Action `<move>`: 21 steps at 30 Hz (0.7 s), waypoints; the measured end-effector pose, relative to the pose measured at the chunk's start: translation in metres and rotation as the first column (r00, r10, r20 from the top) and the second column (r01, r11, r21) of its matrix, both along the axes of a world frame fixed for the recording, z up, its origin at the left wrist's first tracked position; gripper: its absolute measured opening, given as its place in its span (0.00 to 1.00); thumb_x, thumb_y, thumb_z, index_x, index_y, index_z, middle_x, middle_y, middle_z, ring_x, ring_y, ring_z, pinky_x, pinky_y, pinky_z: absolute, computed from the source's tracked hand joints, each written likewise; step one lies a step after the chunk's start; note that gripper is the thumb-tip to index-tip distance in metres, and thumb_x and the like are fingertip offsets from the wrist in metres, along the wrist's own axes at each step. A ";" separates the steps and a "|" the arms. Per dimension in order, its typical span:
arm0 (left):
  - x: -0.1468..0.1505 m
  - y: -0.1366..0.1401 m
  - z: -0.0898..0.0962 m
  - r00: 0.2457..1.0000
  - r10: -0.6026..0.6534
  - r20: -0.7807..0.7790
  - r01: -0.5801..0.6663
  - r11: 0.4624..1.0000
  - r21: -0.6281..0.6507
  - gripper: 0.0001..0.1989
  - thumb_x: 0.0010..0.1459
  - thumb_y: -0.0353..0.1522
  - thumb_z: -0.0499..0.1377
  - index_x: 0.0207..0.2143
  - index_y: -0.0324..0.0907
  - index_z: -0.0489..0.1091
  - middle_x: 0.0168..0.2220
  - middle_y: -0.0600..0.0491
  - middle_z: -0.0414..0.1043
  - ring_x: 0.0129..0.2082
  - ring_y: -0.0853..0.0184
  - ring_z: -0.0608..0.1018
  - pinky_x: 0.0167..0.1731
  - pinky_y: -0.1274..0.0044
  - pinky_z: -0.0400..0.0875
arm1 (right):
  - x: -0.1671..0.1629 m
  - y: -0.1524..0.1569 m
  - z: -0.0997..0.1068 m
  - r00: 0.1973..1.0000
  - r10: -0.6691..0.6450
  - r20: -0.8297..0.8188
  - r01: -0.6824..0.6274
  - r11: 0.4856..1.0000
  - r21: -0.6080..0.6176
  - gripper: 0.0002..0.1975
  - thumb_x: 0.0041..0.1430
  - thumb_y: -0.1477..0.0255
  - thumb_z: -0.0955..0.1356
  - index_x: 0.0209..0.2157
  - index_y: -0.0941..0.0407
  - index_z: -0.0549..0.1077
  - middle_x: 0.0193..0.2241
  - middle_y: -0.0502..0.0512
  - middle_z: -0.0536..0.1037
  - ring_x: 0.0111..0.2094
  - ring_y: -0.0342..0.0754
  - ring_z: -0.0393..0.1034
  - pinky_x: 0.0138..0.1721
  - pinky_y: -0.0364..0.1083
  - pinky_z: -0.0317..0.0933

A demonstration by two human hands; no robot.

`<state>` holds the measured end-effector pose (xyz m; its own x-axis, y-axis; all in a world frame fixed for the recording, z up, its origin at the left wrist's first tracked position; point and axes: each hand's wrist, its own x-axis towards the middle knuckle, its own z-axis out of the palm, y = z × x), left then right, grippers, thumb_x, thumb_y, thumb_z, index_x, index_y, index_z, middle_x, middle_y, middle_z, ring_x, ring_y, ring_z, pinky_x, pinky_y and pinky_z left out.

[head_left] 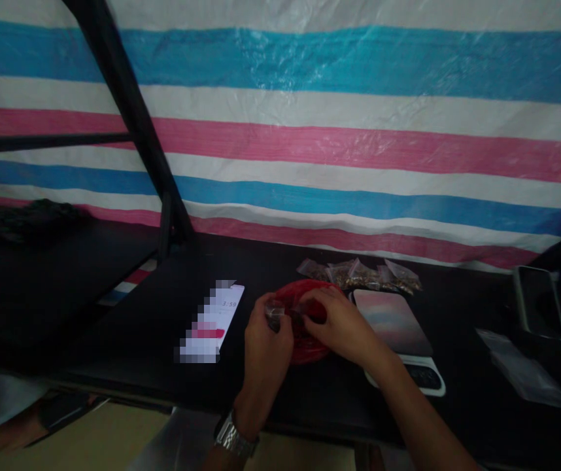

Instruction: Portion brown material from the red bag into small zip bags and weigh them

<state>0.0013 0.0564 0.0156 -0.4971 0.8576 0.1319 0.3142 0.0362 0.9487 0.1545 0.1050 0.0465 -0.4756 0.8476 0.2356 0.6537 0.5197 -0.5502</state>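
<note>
A red plastic bag [310, 356] lies open on the black table, with dark contents that are hard to make out. Over its left side my left hand [267, 337] is closed around a small clear zip bag [274, 311]. My right hand [342, 320] reaches over the bag from the right, thumb and fingertips pinched close to the zip bag; what they hold is too dark to tell. Just right of my right hand sits a small digital scale [393, 320], partly covered by my forearm. Behind the red bag lie several small zip bags [363, 275] filled with brownish bits.
A phone [214, 324] with a lit screen lies left of my hands. Flat clear zip bags [526, 369] and another phone [540, 302] are at the right. Striped plastic sheeting [310, 144] and a slanted black post [123, 98] stand behind. Another person's arm [10, 428] shows lower left.
</note>
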 end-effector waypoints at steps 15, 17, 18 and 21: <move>-0.005 0.002 -0.005 0.999 0.015 -0.051 -0.016 1.000 -0.015 0.20 0.58 0.27 0.58 0.53 0.41 0.71 0.49 0.43 0.80 0.50 0.54 0.81 0.55 0.61 0.74 | 0.017 -0.005 0.002 0.988 0.100 -0.118 -0.110 0.991 -0.079 0.13 0.54 0.81 0.71 0.39 0.52 0.79 0.40 0.51 0.84 0.44 0.51 0.76 0.50 0.49 0.65; -0.007 0.003 -0.007 0.996 0.013 -0.093 -0.009 0.999 0.035 0.18 0.57 0.28 0.58 0.51 0.42 0.71 0.47 0.45 0.80 0.50 0.54 0.81 0.57 0.58 0.72 | 0.018 -0.005 0.002 0.984 0.108 -0.139 -0.126 0.984 -0.129 0.10 0.56 0.79 0.71 0.39 0.52 0.79 0.40 0.50 0.84 0.42 0.50 0.77 0.47 0.48 0.66; -0.008 0.003 -0.008 0.992 0.018 -0.122 -0.011 0.998 0.060 0.18 0.57 0.28 0.58 0.51 0.43 0.71 0.47 0.45 0.80 0.50 0.54 0.81 0.58 0.57 0.71 | 0.019 -0.005 0.002 0.981 0.109 -0.159 -0.134 0.978 -0.161 0.09 0.58 0.78 0.70 0.39 0.52 0.79 0.39 0.50 0.84 0.41 0.49 0.77 0.46 0.47 0.67; -0.009 0.001 -0.011 0.973 0.037 -0.227 -0.014 0.995 0.104 0.20 0.57 0.29 0.58 0.53 0.42 0.70 0.47 0.45 0.80 0.49 0.53 0.80 0.63 0.51 0.63 | 0.021 -0.002 0.001 0.965 0.066 -0.255 -0.135 0.955 -0.265 0.06 0.63 0.72 0.69 0.40 0.53 0.79 0.38 0.51 0.84 0.39 0.49 0.78 0.44 0.47 0.69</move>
